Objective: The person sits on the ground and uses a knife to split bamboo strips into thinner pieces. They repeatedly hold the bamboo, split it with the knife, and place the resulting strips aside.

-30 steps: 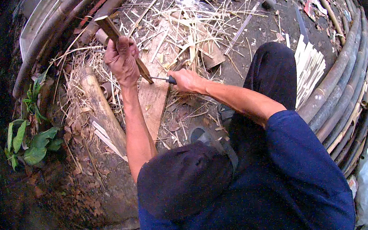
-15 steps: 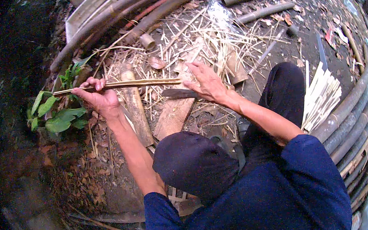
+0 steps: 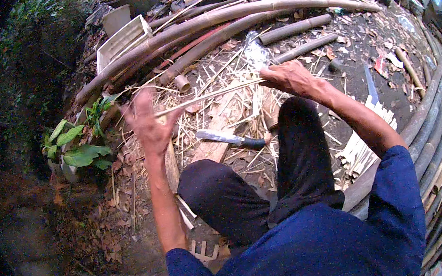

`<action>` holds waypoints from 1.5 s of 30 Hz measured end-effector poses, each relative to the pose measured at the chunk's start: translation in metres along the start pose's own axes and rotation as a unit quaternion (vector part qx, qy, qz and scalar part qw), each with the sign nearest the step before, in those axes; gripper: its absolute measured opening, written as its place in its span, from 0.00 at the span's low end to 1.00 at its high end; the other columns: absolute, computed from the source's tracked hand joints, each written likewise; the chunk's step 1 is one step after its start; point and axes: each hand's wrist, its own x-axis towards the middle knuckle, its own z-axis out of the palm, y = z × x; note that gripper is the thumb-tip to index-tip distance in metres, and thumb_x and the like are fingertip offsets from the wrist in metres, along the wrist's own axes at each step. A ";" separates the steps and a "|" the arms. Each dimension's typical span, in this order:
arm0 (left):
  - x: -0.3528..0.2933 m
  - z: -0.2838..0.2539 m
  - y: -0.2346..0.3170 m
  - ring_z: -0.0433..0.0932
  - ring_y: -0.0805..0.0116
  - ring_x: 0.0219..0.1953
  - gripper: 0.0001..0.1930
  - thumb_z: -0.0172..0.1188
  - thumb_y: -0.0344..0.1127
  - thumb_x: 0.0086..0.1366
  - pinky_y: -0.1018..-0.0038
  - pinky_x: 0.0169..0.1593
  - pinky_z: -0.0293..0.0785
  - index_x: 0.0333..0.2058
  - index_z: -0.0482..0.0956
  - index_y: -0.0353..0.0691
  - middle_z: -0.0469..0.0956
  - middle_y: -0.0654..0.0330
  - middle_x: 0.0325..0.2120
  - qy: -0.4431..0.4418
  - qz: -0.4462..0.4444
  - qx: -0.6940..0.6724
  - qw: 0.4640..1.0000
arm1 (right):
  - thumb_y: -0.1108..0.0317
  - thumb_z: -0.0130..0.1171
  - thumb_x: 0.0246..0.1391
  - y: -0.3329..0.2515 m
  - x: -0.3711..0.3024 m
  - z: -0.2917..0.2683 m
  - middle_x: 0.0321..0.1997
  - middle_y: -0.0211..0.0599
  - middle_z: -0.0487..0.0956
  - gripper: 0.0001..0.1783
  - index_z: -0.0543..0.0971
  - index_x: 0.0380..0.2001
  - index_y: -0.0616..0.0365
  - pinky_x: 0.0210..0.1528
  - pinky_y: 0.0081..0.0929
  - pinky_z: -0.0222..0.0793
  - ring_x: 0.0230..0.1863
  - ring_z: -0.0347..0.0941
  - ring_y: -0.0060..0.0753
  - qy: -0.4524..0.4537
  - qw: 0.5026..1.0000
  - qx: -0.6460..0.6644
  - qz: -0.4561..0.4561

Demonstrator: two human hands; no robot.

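A thin bamboo strip stretches between my hands above the littered ground. My right hand is closed around its right end. Near the other end, my left hand has its fingers spread and is smeared by motion; whether the strip touches the palm is hard to see. Below the strip, a knife with a dark handle lies across a wooden board, its blade toward the left and the handle toward my right knee.
Bamboo shavings cover the ground ahead. A bundle of pale split strips lies to my right beside a saw. Long bamboo poles line the right side, and more poles cross the far side. Leafy plants grow at left.
My right hand has moved right and up, away from the knife, and now grips the strip. The knife rests on the board. My left hand has moved right and its fingers have spread.
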 end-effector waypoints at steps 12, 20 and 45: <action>-0.063 0.097 0.069 0.76 0.47 0.33 0.13 0.52 0.46 0.65 0.58 0.35 0.71 0.34 0.77 0.43 0.77 0.51 0.28 -0.311 -0.069 -0.240 0.917 | 0.50 0.48 0.61 0.029 -0.095 -0.025 0.24 0.41 0.75 0.17 0.69 0.31 0.53 0.28 0.47 0.68 0.29 0.75 0.51 -0.155 0.980 -0.022 0.120; -0.090 0.096 0.074 0.77 0.47 0.29 0.19 0.51 0.54 0.65 0.55 0.30 0.69 0.29 0.71 0.43 0.77 0.52 0.23 -0.343 -0.120 -0.174 0.915 | 0.46 0.46 0.61 0.025 -0.087 0.004 0.23 0.45 0.77 0.22 0.71 0.28 0.55 0.27 0.48 0.70 0.28 0.76 0.53 -0.141 0.980 -0.025 0.135; -0.045 0.114 0.054 0.77 0.46 0.29 0.19 0.52 0.54 0.64 0.57 0.30 0.70 0.31 0.77 0.43 0.75 0.47 0.20 -0.324 -0.015 -0.158 0.933 | 0.42 0.45 0.60 0.059 -0.090 0.019 0.19 0.49 0.75 0.28 0.72 0.24 0.57 0.26 0.49 0.67 0.25 0.74 0.56 -0.144 0.983 0.022 0.109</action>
